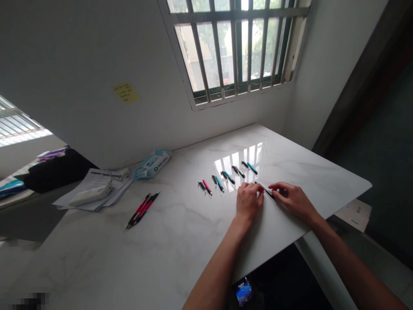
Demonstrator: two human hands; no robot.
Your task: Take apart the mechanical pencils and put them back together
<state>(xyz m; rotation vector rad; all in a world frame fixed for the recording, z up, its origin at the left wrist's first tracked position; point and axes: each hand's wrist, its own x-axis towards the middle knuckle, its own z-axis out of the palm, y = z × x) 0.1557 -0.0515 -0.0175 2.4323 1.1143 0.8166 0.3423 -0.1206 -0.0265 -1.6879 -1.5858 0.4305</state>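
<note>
A black pen point(269, 192), with a thin pale strip along it, lies slanted on the white marbled table between my hands. My left hand point(250, 199) rests on the table with its fingers curled at the pen's far end. From the other side, my right hand point(293, 197) closes thumb and fingers at the near end. The fingers hide part of the pen. To the left runs a row of pens in parts: a red barrel point(207, 186), a teal barrel point(220, 184), a blue one point(229, 177), a dark one point(240, 172) and another teal one point(252, 168), each beside black pieces.
Several red and black pens point(143, 210) lie together at the left. Behind them are a wipes pack point(152, 164), papers point(121, 199) and a white power strip point(90, 194). The table's right corner point(368, 185) is beyond my right hand; a barred window point(235, 56) is above.
</note>
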